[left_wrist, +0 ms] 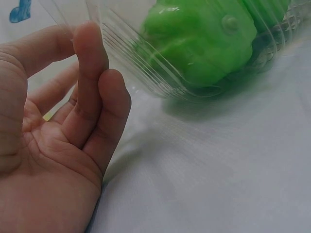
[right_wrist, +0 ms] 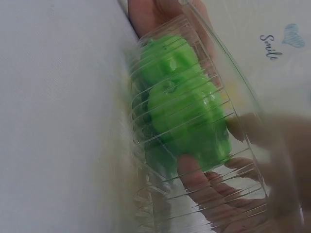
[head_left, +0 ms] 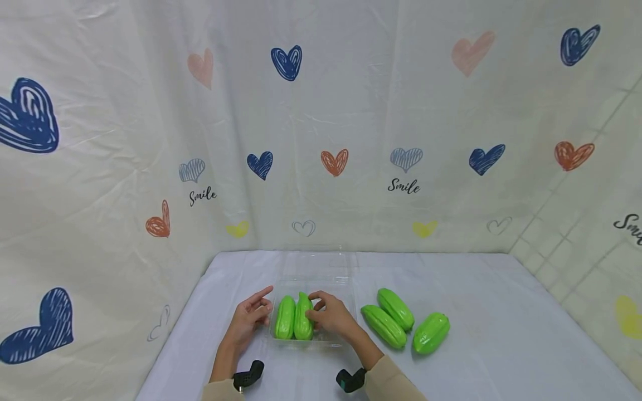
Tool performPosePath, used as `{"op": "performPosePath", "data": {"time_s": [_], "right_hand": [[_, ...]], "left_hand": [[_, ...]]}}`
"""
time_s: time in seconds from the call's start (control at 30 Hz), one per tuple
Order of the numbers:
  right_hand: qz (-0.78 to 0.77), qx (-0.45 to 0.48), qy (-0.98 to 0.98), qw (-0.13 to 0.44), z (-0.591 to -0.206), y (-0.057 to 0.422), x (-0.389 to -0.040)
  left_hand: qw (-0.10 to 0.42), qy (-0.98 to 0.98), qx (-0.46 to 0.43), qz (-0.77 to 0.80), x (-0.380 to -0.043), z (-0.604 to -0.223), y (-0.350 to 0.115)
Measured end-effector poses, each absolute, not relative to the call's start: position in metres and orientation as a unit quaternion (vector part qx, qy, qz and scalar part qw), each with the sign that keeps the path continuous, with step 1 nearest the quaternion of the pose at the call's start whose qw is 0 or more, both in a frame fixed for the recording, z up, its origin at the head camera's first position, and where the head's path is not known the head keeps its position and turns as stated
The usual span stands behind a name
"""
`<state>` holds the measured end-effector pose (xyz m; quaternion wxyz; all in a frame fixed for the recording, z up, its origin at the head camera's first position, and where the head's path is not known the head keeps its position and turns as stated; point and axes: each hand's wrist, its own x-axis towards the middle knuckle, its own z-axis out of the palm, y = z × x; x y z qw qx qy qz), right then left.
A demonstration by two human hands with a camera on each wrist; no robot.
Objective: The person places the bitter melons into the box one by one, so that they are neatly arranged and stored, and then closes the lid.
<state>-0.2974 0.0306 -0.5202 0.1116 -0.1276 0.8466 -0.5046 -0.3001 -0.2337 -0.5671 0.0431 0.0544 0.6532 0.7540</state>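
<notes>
Two glossy green ribbed gourds lie side by side, lengthwise, in a clear plastic box [head_left: 328, 342] whose lid [head_left: 316, 264] is raised at the back. My right hand [head_left: 331, 314] reaches into the box and holds the right-hand gourd [head_left: 303, 320], its thumb and fingers at the gourd's right side and upper end. Beside it rests the left-hand gourd [head_left: 285, 318]. Just outside the left wall is my left hand [head_left: 251, 316], fingers loosely bent and fingertips right at the box edge in the left wrist view.
Right of the box, three more green gourds lie on the white tablecloth [head_left: 481, 312]: a front one [head_left: 383, 327], one behind it [head_left: 396, 308] and one further right [head_left: 431, 333]. A white curtain [head_left: 351, 111] printed with hearts hangs behind the table.
</notes>
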Motion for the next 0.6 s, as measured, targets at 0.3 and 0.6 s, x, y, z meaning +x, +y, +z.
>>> {"op": "performPosePath", "data": {"time_s": [0.3,0.6], "right_hand": [[-0.469,-0.142,0.867,0.095,-0.514,0.036,-0.294],[-0.463,-0.175,0.868,0.039,-0.498,0.054,-0.286]], "left_hand": [[0.043,0.654,0.054,0.753,-0.301,-0.568,-0.234],[0.046,0.656,0.053,0.751,-0.301,-0.567,-0.235]]}}
